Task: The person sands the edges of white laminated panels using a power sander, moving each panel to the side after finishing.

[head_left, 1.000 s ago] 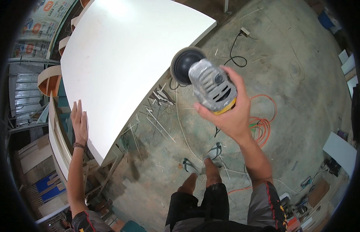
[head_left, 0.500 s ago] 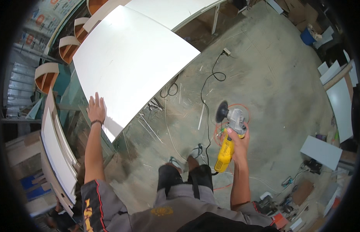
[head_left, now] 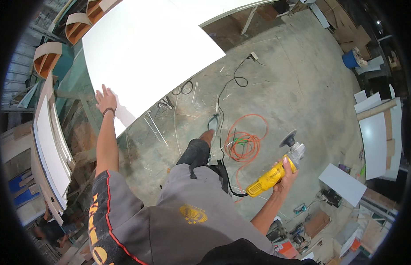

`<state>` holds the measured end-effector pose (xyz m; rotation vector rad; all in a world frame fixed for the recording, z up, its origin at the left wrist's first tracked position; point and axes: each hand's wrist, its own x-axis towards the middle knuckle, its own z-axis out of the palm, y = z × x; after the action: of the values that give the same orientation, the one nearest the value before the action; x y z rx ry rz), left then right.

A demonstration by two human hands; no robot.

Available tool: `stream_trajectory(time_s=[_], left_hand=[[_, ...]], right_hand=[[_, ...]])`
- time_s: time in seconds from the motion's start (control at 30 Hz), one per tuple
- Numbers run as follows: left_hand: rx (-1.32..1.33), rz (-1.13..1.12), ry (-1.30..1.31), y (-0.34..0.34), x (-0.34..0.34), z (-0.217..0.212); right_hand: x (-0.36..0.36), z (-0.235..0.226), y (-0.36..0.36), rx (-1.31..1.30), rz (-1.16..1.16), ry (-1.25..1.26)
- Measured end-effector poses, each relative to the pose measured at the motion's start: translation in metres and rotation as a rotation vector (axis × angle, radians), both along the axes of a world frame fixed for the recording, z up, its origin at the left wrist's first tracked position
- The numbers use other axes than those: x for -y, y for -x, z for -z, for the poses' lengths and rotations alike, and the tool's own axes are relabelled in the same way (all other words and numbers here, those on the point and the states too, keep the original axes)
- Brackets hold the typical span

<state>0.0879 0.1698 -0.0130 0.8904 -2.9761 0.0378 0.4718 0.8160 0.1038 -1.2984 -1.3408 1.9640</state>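
Left hand (head_left: pixel 105 100) flat, fingers spread, on white panel (head_left: pixel 143 48). Right hand (head_left: pixel 286 176) gripping yellow angle grinder (head_left: pixel 276 171), held low over concrete floor (head_left: pixel 302 79).

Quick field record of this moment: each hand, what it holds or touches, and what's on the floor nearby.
left hand: flat on the large white panel, near its edge
right hand: closed around the yellow-handled angle grinder, held out to the side, away from the panel
grinder disc: in the air above the concrete floor
floor nearby: coiled orange cable, black cord
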Motion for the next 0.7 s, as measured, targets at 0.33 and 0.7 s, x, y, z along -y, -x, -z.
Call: stream_trajectory(time_s=[0.33, 0.7], left_hand=[[-0.030, -0.192, 0.001, 0.001, -0.017, 0.007], [-0.043, -0.044, 0.183, 0.096, -0.116, 0.021]], right_hand=[[-0.077, -0.001, 0.134, 0.126, -0.024, -0.100], [-0.142, -0.035, 0.293, 0.069, -0.143, -0.106]])
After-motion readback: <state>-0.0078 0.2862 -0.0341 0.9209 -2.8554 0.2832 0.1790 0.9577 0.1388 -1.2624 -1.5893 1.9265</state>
